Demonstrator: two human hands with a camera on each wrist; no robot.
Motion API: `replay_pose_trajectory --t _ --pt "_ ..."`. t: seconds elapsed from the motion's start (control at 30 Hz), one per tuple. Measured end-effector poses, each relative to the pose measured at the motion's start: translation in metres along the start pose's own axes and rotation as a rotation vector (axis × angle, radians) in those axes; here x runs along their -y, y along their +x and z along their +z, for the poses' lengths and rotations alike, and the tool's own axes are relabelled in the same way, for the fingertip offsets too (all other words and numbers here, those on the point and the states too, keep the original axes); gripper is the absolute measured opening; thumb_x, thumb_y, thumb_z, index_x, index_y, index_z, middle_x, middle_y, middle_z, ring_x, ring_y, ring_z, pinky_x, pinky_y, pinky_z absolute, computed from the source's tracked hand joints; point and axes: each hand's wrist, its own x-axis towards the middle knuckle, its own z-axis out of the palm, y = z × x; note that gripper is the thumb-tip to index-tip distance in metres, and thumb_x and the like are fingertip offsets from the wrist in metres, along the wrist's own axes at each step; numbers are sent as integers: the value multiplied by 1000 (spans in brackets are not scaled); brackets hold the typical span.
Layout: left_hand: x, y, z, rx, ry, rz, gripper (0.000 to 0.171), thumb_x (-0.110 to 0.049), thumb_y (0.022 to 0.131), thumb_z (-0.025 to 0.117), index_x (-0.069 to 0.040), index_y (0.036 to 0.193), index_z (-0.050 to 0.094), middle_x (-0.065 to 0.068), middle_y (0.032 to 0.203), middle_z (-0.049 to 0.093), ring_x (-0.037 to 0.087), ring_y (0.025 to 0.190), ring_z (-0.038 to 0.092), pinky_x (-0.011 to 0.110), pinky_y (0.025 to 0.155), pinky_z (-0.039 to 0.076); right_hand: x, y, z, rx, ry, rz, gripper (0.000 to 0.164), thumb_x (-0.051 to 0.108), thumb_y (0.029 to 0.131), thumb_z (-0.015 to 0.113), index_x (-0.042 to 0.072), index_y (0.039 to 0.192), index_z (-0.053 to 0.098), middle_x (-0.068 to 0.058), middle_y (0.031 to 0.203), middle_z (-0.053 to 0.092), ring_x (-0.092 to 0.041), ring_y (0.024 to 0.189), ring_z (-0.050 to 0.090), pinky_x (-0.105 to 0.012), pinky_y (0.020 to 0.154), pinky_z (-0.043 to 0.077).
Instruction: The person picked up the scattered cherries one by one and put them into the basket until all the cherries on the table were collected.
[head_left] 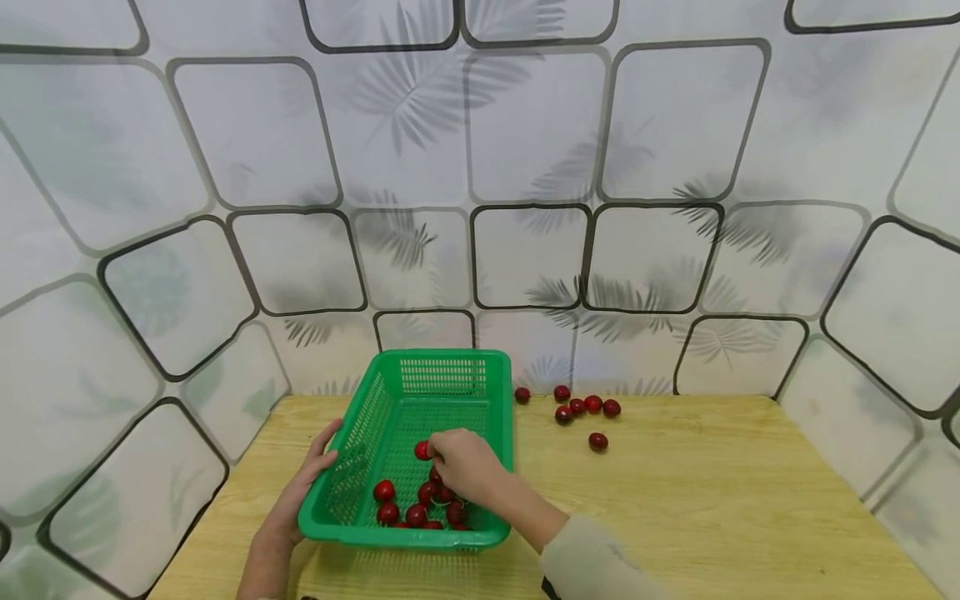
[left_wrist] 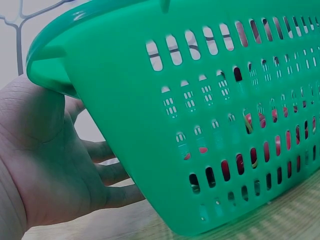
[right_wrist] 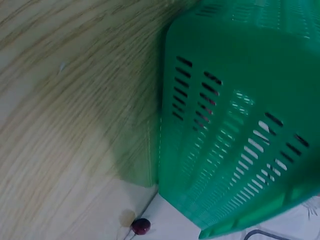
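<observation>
A green plastic basket (head_left: 408, 537) with slotted walls stands on the table, several dark red cherries (head_left: 416, 515) gathered at its near end. My right hand (head_left: 468, 471) reaches in over the right rim and pinches a bright red cherry (head_left: 422, 451) above the basket floor. Along the basket's left outer side lies my left hand (head_left: 296, 492). The left wrist view shows that hand (left_wrist: 55, 160) under the rim, its fingers fairly straight against the wall. In the right wrist view the basket wall (right_wrist: 200, 150) hides the right hand.
Several loose cherries (head_left: 592, 405) lie on the wooden table (head_left: 712, 500) to the right of the basket, near the back edge. One cherry (head_left: 597, 442) sits closer to the front. A patterned wall covering (head_left: 532, 258) rises behind the table.
</observation>
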Motion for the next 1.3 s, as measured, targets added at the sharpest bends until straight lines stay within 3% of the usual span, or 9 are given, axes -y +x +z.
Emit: replay_pose_trajectory --t 0.27,0.47,0.6,0.87,1.1,1.3 --pt "-1 1 1 -18 -6 -12 60 -34 109 32 -28 159 0 8 148 17 23 115 48 37 87 50 5 6 15 88 -34 40 15 -3 87 66 10 83 72 2 83 71 -9 76 65 -18 62 49" --pt "0 1 0 -20 -6 -14 60 -34 109 32 -29 160 1 9 150 15 22 116 47 37 88 50 5 6 19 166 -103 57 24 -6 83 65 13 69 63 5 67 59 -5 59 46 -18 51 40" --pt "0 1 0 -24 -7 -20 59 -34 109 33 -30 159 2 7 149 17 22 117 48 37 88 50 5 6 22 209 -131 71 32 -8 82 64 16 64 54 6 62 48 -6 58 38 -20 49 37" --pt "0 1 0 -23 7 -14 57 -35 109 32 -31 159 4 7 146 19 22 115 50 37 87 51 6 7 26 246 -184 68 37 -8 78 67 17 62 46 8 61 42 -7 58 35 -21 49 36" --pt "0 0 -1 -9 8 -15 59 -35 109 31 -30 159 0 8 149 15 21 116 49 36 88 51 10 5 24 259 -207 70 32 -7 78 68 17 62 55 6 68 54 -6 61 45 -23 53 42" --pt "0 0 0 4 10 -7 60 -34 109 31 -29 160 -2 9 151 13 20 117 49 36 88 51 12 3 21 261 -227 50 29 -4 81 68 16 64 56 5 67 52 -7 61 46 -22 53 41"
